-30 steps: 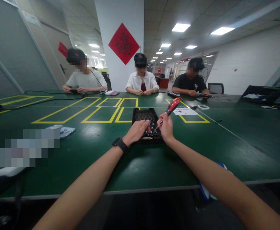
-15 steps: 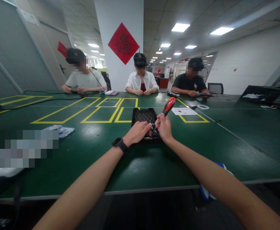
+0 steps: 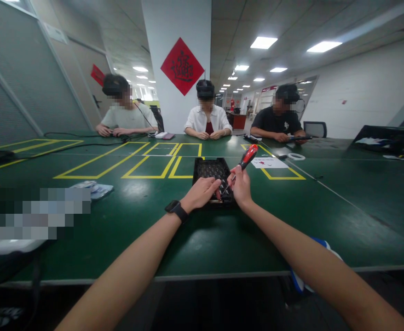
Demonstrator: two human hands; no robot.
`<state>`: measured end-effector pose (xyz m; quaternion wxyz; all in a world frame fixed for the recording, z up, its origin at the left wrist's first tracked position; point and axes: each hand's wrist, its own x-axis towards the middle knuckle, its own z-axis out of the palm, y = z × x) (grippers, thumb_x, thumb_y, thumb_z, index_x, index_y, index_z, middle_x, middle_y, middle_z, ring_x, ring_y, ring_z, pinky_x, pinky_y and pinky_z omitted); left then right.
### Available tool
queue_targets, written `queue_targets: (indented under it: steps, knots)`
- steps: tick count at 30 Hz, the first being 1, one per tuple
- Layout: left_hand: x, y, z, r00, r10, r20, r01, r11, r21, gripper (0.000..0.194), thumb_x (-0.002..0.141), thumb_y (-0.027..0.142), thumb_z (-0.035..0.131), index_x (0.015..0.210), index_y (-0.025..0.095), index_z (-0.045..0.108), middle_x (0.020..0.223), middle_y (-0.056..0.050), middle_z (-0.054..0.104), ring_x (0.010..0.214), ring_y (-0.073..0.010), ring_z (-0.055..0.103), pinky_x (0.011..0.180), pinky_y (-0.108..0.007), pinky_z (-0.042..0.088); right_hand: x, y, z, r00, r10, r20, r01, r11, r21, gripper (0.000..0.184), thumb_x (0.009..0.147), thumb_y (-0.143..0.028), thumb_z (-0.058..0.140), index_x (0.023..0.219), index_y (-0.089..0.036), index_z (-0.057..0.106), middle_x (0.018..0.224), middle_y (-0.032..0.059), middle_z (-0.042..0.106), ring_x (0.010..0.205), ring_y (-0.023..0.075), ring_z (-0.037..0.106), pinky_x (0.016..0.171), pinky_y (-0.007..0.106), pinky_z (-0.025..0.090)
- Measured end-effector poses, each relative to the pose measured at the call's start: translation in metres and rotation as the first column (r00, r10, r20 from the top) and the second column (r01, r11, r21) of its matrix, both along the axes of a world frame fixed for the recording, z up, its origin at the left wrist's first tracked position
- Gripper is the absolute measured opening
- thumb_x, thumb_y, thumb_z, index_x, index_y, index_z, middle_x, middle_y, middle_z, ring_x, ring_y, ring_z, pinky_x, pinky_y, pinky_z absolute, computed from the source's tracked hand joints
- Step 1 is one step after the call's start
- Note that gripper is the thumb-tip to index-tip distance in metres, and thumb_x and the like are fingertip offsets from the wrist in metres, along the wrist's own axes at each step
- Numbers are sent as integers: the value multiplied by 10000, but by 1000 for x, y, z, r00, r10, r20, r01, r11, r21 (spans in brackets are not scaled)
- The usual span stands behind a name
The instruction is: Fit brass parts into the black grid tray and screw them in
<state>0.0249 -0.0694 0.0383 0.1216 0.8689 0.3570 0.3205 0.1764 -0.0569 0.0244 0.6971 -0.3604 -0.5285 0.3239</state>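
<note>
The left hand (image 3: 204,192) was laid over the near part of the black tray (image 3: 196,172), fingers bunched; whether anything was pinched could not be told. By the right hand (image 3: 240,186), a red-and-black screwdriver (image 3: 249,155) was gripped low, tip angled into the tray, which was set on the green surface (image 3: 205,243). For control, the tray was best braced and the tip aimed clear of the left hand. Right of the tray, a paper sheet (image 3: 269,163) bore illegible print; far beyond it, a red diamond poster (image 3: 182,66) was lettered with dark Chinese calligraphy.

Red-black screwdriver (image 3: 249,156) (aslant) at black tray (image 3: 196,172)
</note>
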Motion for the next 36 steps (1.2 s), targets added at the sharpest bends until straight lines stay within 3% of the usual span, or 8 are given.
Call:
queue_targets:
  steps: [10,16,19,27,36]
  knots:
    - [0,3,-3,999,16,50,-15,1000,-16,633,932,432,170,644,166,668,725,-45,587,708,-139,543,767,-262,393,1,5,0,1000,-9,-21,8,999,-44,398,829,-581,381,781,-191,438,412,-83,430,322,50,334,344,167,253]
    - [-1,11,-9,998,53,25,-54,998,41,276,794,429,540,810,175,646,779,-21,606,731,-140,547,708,-249,413,2,7,0,994,8,-108,-12,999,-39,426,825,-611,344,793,-194,426,419,-75,448,317,50,334,332,168,245]
    - [-1,12,-10,999,45,4,-45,999,6,305,696,425,652,872,176,639,831,-27,632,769,-149,560,721,-251,429,2,7,0,985,-11,-171,3,999,-48,436,814,-628,344,801,-198,415,430,-76,454,321,50,339,331,166,245]
    - [-2,19,-18,998,8,56,-3,997,-79,225,724,355,636,839,163,655,795,-26,656,732,-131,584,702,-238,446,6,11,-3,965,-44,-259,33,998,-45,460,810,-649,315,826,-199,406,455,-67,480,325,49,337,328,162,235]
    - [-2,19,-19,996,4,93,3,997,-73,192,703,271,640,848,152,681,769,-19,670,711,-125,597,679,-227,455,2,2,2,978,-25,-207,29,999,17,433,823,-622,328,829,-198,417,458,-75,476,333,46,348,336,156,244]
